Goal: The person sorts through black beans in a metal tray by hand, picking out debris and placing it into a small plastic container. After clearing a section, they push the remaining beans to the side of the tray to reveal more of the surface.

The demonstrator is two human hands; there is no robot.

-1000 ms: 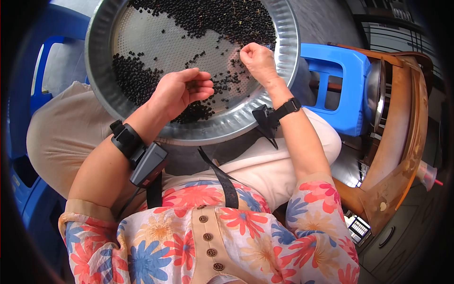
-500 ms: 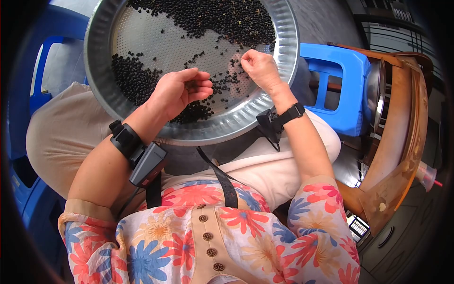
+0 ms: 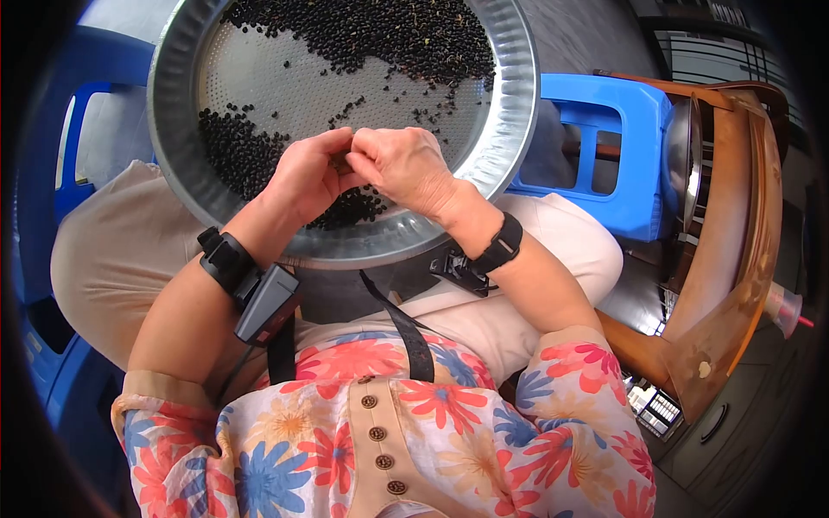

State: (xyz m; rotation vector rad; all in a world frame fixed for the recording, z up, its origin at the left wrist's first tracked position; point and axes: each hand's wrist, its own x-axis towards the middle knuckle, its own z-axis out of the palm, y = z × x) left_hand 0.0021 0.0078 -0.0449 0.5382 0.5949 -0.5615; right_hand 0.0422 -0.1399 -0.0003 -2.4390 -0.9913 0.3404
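Both of my hands meet over the near part of a round metal sieve pan (image 3: 518, 112) with a perforated base. My left hand (image 3: 306, 180) is curled into a cup, palm turned to the right, and what lies in it is mostly hidden. The fingers of my right hand (image 3: 406, 166) are pinched together at the left fingers; anything between them is too small to make out. Black beans (image 3: 237, 151) are heaped at the pan's left side and under my hands. A larger heap of black beans (image 3: 414, 39), mixed with pale bits, covers the far side.
The pan sits over my lap. To the right stand a blue plastic stool (image 3: 635, 164), a metal bowl (image 3: 686, 164) on edge and a wooden chair (image 3: 725, 233). A plastic cup (image 3: 784, 311) is farther right. Another blue plastic seat (image 3: 65, 207) is on the left.
My right hand has moved left from the scattered beans at the pan's right side to my left hand. The left hand has stayed nearly in place, its fingers now curled more.
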